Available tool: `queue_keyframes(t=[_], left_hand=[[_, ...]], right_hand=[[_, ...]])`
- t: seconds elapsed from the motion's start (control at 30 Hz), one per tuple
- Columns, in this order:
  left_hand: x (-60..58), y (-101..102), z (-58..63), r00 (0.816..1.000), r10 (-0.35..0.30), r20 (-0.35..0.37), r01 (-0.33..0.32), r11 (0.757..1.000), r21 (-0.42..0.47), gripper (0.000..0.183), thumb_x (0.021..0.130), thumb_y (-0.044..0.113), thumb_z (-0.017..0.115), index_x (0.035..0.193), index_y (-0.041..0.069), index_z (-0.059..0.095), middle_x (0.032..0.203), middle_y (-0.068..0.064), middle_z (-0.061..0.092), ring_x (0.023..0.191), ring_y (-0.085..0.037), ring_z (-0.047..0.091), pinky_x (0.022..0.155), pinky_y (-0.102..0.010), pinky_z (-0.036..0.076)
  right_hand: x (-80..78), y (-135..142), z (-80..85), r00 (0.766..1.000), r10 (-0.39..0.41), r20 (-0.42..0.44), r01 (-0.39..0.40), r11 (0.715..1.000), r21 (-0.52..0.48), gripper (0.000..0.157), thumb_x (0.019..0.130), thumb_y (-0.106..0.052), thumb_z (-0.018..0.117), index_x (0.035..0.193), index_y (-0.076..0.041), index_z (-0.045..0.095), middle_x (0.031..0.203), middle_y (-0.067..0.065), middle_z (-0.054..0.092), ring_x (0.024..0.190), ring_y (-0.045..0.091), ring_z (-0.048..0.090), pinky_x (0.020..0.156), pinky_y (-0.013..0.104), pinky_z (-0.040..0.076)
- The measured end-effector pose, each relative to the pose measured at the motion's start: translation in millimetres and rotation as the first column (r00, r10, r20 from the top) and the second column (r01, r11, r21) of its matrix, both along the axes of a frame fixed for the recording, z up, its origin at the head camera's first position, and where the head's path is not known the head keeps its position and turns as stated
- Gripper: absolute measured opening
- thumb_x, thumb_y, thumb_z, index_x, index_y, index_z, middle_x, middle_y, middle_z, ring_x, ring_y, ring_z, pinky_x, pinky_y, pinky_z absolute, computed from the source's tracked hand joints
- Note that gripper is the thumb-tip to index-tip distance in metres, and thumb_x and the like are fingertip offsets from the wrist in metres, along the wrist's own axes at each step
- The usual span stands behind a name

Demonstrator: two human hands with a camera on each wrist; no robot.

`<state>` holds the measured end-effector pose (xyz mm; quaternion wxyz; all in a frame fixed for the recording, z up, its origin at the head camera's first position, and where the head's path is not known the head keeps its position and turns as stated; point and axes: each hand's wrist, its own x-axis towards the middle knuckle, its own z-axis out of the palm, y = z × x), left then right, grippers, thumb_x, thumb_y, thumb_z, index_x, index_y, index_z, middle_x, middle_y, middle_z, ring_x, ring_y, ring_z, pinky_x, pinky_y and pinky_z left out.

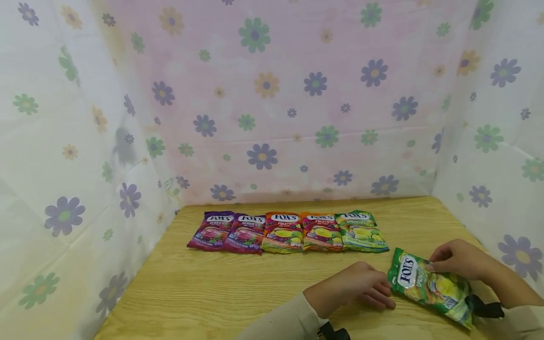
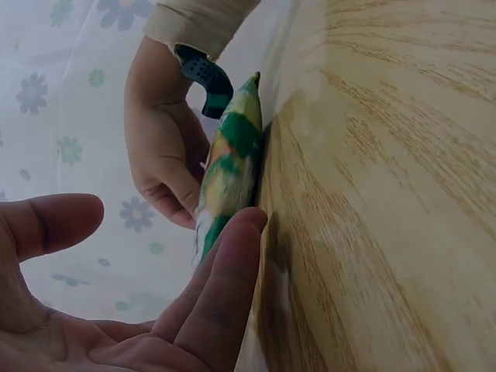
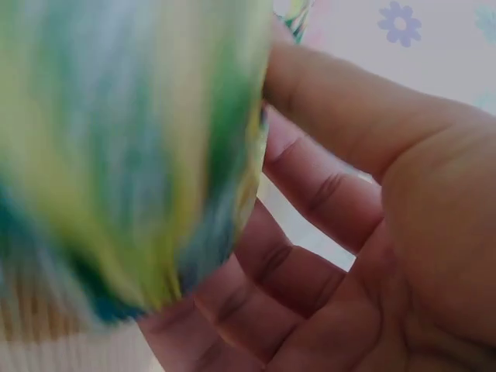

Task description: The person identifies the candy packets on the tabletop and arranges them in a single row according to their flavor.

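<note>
My right hand [image 1: 463, 260] pinches a green Fox's candy bag [image 1: 433, 285] by its upper long edge, thumb on the printed front. The bag lies at a slant close over the table, its top end toward my left hand [image 1: 359, 285]. In the left wrist view that hand's thumb and fingers are spread apart, the fingertips right by the end of the bag [image 2: 232, 159]. Seen from the right wrist, the bag [image 3: 132, 155] is large and blurred, with fingers curled behind it.
Along the back of the wooden table [image 1: 204, 293] lies a row of candy bags: two purple berries bags [image 1: 246, 233], two orange fruits bags [image 1: 282, 233], and one green bag [image 1: 361, 231] at the right end. Flowered cloth walls [image 1: 263, 118] enclose the back and both sides.
</note>
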<state>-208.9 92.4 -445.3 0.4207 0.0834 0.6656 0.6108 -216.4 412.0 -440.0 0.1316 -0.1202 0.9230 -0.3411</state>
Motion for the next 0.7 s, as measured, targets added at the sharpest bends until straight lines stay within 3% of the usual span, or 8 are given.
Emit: queue_keyframes(t=[0.1, 0.23, 0.4, 0.53, 0.7], left_hand=[[-1.1, 0.3, -2.5, 0.999, 0.009, 0.035, -0.009, 1.0, 0.017, 0.021, 0.097, 0.016, 0.062, 0.1, -0.002, 0.073, 0.101, -0.017, 0.077, 0.109, -0.037, 0.074, 0.08, -0.034, 0.064], [-1.5, 3.8, -5.4, 0.997, 0.039, 0.073, -0.042, 0.998, 0.038, 0.022, 0.096, 0.015, 0.062, 0.098, -0.004, 0.074, 0.101, -0.019, 0.078, 0.11, -0.036, 0.073, 0.085, -0.037, 0.063], [-0.5, 10.3, -7.2, 0.992, 0.075, 0.104, -0.082, 0.995, 0.063, 0.021, 0.097, 0.013, 0.062, 0.097, -0.004, 0.073, 0.099, -0.019, 0.077, 0.109, -0.035, 0.074, 0.091, -0.041, 0.062], [1.9, 14.1, -6.8, 0.989, 0.092, 0.118, -0.1, 0.993, 0.064, 0.015, 0.096, 0.01, 0.062, 0.097, -0.003, 0.071, 0.097, -0.017, 0.076, 0.108, -0.035, 0.074, 0.091, -0.041, 0.061], [3.9, 17.2, -6.2, 0.988, 0.1, 0.115, -0.112, 0.988, 0.103, 0.019, 0.095, 0.005, 0.062, 0.113, 0.001, 0.065, 0.102, -0.016, 0.073, 0.102, -0.031, 0.076, 0.083, -0.036, 0.064]], right_hand=[[3.5, 1.9, -1.1, 0.996, -0.016, 0.092, 0.022, 0.998, -0.066, 0.028, 0.1, -0.028, 0.069, 0.101, 0.0, 0.073, 0.076, 0.001, 0.064, 0.057, 0.006, 0.051, 0.051, 0.028, 0.048], [8.0, 0.9, -2.2, 0.983, -0.039, 0.181, 0.063, 0.989, -0.13, 0.032, 0.103, -0.029, 0.065, 0.108, 0.003, 0.07, 0.067, -0.003, 0.052, 0.049, 0.005, 0.038, 0.046, 0.027, 0.042], [10.0, -1.5, -2.1, 0.966, -0.031, 0.258, 0.082, 0.979, -0.188, 0.04, 0.104, -0.028, 0.063, 0.121, 0.008, 0.064, 0.079, 0.003, 0.063, 0.054, 0.009, 0.05, 0.049, 0.027, 0.048], [11.0, -2.7, -1.5, 0.953, -0.004, 0.303, 0.078, 0.969, -0.232, 0.041, 0.105, -0.027, 0.062, 0.124, 0.009, 0.059, 0.081, 0.004, 0.061, 0.054, 0.01, 0.048, 0.048, 0.025, 0.046], [11.9, -2.0, -2.5, 0.953, 0.014, 0.302, 0.072, 0.96, -0.272, 0.042, 0.105, -0.026, 0.061, 0.126, 0.01, 0.058, 0.077, 0.003, 0.059, 0.053, 0.009, 0.044, 0.048, 0.024, 0.045]])
